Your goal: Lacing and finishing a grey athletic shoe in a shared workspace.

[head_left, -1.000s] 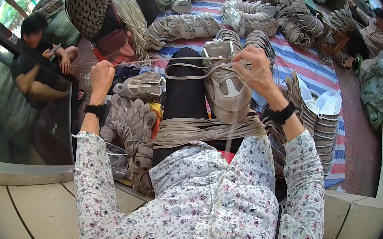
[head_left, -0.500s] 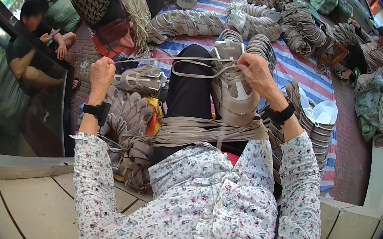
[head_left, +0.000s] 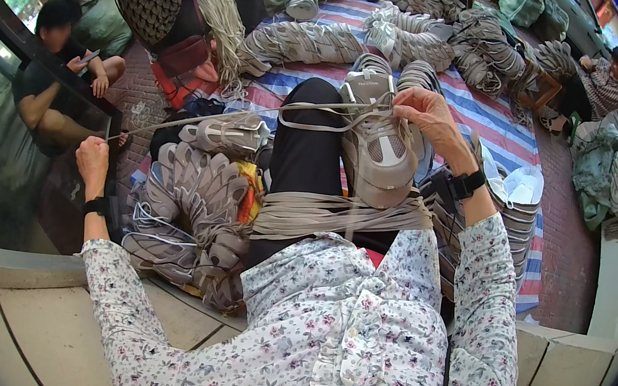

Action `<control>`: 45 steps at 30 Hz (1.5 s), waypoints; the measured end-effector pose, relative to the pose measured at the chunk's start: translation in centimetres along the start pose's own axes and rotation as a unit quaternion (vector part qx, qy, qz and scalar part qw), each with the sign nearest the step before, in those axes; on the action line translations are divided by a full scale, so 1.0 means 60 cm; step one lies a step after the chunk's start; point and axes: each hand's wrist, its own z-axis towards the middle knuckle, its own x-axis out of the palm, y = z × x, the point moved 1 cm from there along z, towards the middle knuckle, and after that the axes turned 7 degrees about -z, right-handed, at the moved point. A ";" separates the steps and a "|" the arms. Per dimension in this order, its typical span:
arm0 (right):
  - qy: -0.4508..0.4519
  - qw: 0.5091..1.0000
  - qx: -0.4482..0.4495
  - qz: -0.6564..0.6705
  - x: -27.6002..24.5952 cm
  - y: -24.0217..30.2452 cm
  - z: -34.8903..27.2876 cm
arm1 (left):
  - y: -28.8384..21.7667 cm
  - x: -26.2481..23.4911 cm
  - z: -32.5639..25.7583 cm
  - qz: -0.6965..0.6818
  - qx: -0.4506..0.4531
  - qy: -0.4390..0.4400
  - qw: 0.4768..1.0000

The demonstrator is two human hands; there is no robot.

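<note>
A grey-brown sneaker upper (head_left: 382, 156) rests on my right thigh with its toe toward me. From its eyelets a flat beige shoelace (head_left: 210, 115) runs taut to the left, and a slack loop of it lies over my dark knee. My left hand (head_left: 92, 158) is closed in a fist around the far part of the lace, out at the left. Beside the sneaker's tongue, my right hand (head_left: 424, 114) pinches the lace close to the eyelets. Across my lap lies a bundle of loose beige laces (head_left: 321, 220).
Stacked sneaker uppers (head_left: 184, 192) lie left of my legs, and another stack (head_left: 519, 213) stands at the right. Long rows of uppers (head_left: 301, 42) cover the striped sheet (head_left: 482, 122). A glass panel (head_left: 32, 164) borders the left. Other people sit at the far left, far right and ahead.
My left hand has moved outward to the left and toward me, drawing the lace out longer. My right hand has stayed near the eyelets, shifting slightly right.
</note>
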 end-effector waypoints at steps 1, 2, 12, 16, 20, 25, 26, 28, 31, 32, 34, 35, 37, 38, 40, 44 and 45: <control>-0.024 1.000 0.004 -0.005 0.000 -0.001 -0.002 | 0.010 -0.007 -0.001 -0.001 0.001 0.001 1.000; -0.048 0.999 0.008 -0.011 0.001 -0.002 -0.004 | 0.020 -0.015 -0.001 -0.011 -0.010 -0.007 1.000; -0.090 0.982 -0.037 -0.161 0.021 -0.006 0.016 | -0.158 0.035 -0.003 -0.259 -0.063 0.039 0.963; -0.113 0.940 -0.126 -0.296 0.026 -0.013 0.027 | -0.455 0.057 -0.041 -0.500 0.006 0.216 0.838; -0.124 0.943 -0.138 -0.275 0.033 0.000 0.028 | -0.636 0.066 -0.105 -0.569 0.100 0.315 0.753; -0.124 0.960 -0.093 -0.234 0.012 -0.002 0.015 | -0.704 0.085 -0.105 -0.453 0.120 0.392 0.792; -0.126 0.959 -0.109 -0.228 0.009 -0.005 0.014 | -0.707 0.094 -0.105 -0.425 0.131 0.407 0.798; -0.090 0.984 -0.029 -0.149 0.012 0.011 0.007 | -0.704 0.097 -0.100 -0.429 0.097 0.426 0.791; -0.039 0.996 0.077 -0.010 0.011 0.016 0.003 | -0.685 0.128 -0.085 -0.474 0.048 0.467 0.745; -0.028 0.993 0.105 0.049 0.008 0.012 0.001 | -0.684 0.125 -0.080 -0.516 0.018 0.497 0.697; -0.033 0.984 0.118 0.131 0.010 0.001 0.003 | -0.688 0.111 -0.075 -0.553 -0.021 0.525 0.647; -0.035 0.968 0.131 0.209 0.011 -0.004 0.004 | -0.688 0.109 -0.076 -0.552 -0.020 0.526 0.647; -0.035 0.958 0.112 0.263 0.002 -0.011 0.006 | -0.684 0.105 -0.076 -0.603 0.031 0.499 0.622; -0.033 0.944 0.091 0.316 -0.005 -0.012 0.009 | -0.679 0.104 -0.073 -0.603 0.031 0.499 0.621; -0.028 0.934 0.058 0.351 -0.050 -0.027 0.020 | -0.672 0.102 -0.066 -0.573 0.076 0.501 0.644; -0.038 0.926 -0.045 0.374 -0.185 -0.054 0.034 | -0.678 0.100 -0.061 -0.558 0.109 0.479 0.669; -0.033 0.926 -0.044 0.375 -0.208 -0.053 0.038 | -0.674 0.105 -0.059 -0.547 0.124 0.467 0.683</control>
